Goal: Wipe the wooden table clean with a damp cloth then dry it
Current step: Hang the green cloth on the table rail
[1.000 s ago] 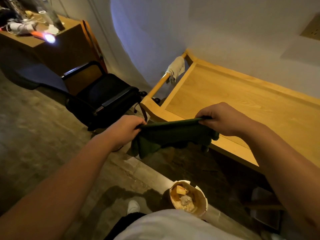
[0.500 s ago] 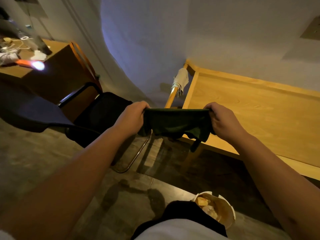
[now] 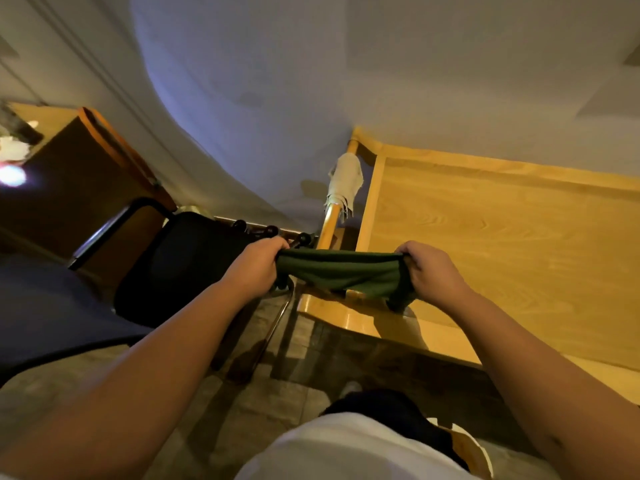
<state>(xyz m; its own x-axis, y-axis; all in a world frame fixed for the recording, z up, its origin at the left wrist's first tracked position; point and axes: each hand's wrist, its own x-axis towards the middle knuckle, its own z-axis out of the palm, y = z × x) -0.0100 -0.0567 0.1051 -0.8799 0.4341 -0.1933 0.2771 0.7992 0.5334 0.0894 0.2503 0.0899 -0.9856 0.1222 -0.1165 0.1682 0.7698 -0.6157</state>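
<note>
Still the getting-ready step, by the look of it: green cloth (image 3: 341, 273) pulled taut in the air over the near-left corner of the wooden surface (image 3: 502, 244), gripped by left hand (image 3: 254, 270) at 9 o'clock, right hand (image 3: 431, 275) at 3. Next, probably: lower, flatten, start wiping.

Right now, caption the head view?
Both hands stretch a green cloth over the wooden table corner.

Matt green cloth (image 3: 341, 273); glossy light wooden table (image 3: 485, 244) (visible grain), pale rag (image 3: 345, 180).
</note>
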